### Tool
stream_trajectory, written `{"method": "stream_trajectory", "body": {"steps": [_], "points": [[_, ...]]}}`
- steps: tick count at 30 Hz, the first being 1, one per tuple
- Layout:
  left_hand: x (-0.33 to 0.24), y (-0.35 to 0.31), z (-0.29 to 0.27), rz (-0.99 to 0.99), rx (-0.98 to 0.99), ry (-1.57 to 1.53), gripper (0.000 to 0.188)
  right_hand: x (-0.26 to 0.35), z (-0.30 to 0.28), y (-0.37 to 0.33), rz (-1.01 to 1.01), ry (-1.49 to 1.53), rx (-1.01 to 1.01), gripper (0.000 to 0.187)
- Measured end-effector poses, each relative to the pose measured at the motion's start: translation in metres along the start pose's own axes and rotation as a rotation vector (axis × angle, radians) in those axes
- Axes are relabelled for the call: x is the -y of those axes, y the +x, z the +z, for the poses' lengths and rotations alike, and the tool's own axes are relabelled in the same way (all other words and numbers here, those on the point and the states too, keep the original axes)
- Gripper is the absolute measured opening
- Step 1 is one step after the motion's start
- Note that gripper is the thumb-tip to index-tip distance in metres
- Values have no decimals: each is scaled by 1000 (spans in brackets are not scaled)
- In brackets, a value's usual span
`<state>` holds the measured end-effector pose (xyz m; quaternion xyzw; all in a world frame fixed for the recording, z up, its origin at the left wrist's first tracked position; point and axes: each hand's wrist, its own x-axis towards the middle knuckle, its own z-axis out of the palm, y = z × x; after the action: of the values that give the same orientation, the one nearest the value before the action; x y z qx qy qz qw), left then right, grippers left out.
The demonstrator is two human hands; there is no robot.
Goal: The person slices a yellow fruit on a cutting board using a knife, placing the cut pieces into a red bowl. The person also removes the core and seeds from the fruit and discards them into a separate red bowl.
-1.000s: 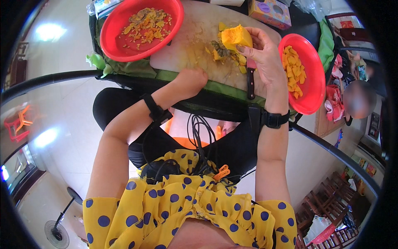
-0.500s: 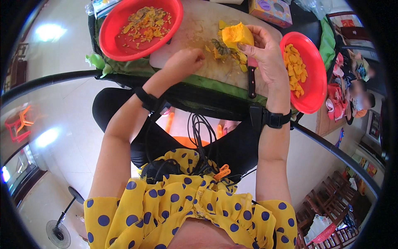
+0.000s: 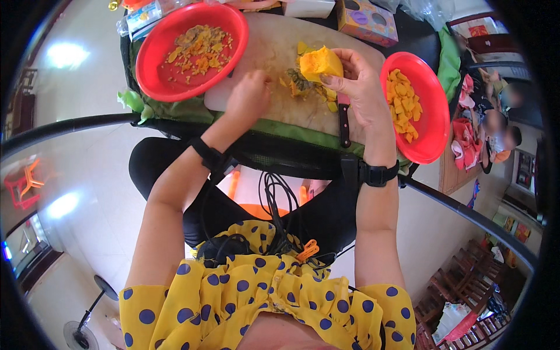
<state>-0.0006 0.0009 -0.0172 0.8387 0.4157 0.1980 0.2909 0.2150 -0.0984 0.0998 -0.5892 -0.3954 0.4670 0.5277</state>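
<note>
Cutting board (image 3: 274, 35), right hand (image 3: 359, 84) holding pumpkin (image 3: 321, 63), knife (image 3: 345, 127) partly hidden; left hand (image 3: 247, 96) curled, contents unclear

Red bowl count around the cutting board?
2. Left bowl: at the left end of the cutting board, holding seedy scraps. Right bowl: at its right end, beside the right hand, holding cut orange pieces. Any stacked underneath would be hidden.

Left arm (image 3: 169, 213) is bent; right arm (image 3: 378, 227) is straighter.
Left hand (image 3: 247, 99) curls loosely; right hand (image 3: 363, 90) pinches, thumb (image 3: 341, 84) opposing bent fingers (image 3: 352, 57).
</note>
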Motion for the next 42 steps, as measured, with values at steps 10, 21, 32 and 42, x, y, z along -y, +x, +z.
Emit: {"method": "stream_trajectory", "body": {"steps": [10, 21, 32, 42], "points": [[4, 8, -2, -135, 206, 145, 21, 1, 5, -1, 4, -1, -14, 53], [4, 6, 2, 2, 155, -31, 22, -4, 3, 0, 13, 38, -7, 51], [32, 15, 19, -4, 307, -78, 21, -15, 3, 5, 2, 26, 11, 53], [44, 22, 27, -56, 15, 11, 23, -13, 8, 4, 2, 75, -1, 52]]}}
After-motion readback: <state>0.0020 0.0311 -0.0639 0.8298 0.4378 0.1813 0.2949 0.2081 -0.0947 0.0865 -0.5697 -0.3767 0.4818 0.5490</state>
